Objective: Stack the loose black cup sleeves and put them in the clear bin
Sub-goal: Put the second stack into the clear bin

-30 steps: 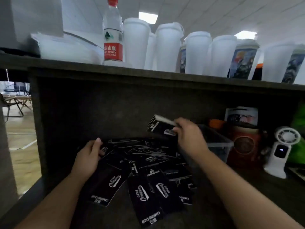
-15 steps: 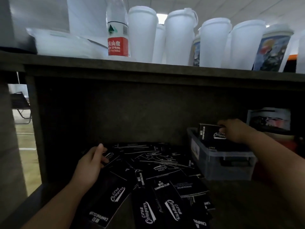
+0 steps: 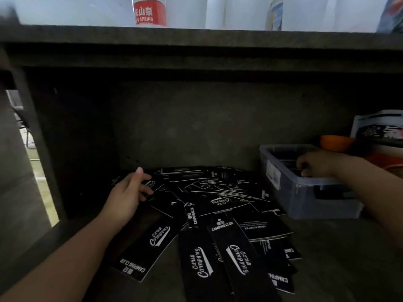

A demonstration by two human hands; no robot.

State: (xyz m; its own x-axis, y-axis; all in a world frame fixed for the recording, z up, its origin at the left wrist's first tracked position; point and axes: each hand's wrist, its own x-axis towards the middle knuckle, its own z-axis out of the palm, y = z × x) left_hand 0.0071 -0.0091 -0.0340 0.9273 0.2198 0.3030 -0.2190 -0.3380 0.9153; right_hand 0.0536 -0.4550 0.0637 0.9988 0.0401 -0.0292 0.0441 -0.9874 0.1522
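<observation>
Head view: a person's two bare hands work in a dim shelf recess under a dark upper shelf (image 3: 196, 40). A loose heap of black cup sleeves (image 3: 218, 205) printed with white "Camping Club" lettering lies spread over the lower shelf (image 3: 338, 258), from the far wall to the near edge; they overlap at many angles and are too tangled to count exactly, though well over a dozen show, with three long ones lying nearest.

The left hand (image 3: 128, 192) rests on the far left edge of the heap, fingers loosely spread and slightly bent, its fingertips touching the sleeves; no sleeve is plainly gripped.

One clear bin (image 3: 305, 192) stands on the lower shelf at the right, just beside the heap, its near left corner touching or overlapping the outermost sleeves. The right hand (image 3: 316, 164) reaches over the bin's near rim into it, fingers curled downward onto dark sleeves lying inside; whether it grips them cannot be told in the gloom, nor can the number inside.

Behind the bin at the far right sit one orange object (image 3: 335, 142), partly hidden, and one printed card or box (image 3: 379, 127) leaning upright.

On top of the upper shelf stand one water bottle with a red label (image 3: 150, 14) and a row of white cups (image 3: 218, 12), cut off by the frame so that only about three or four bases show.
</observation>
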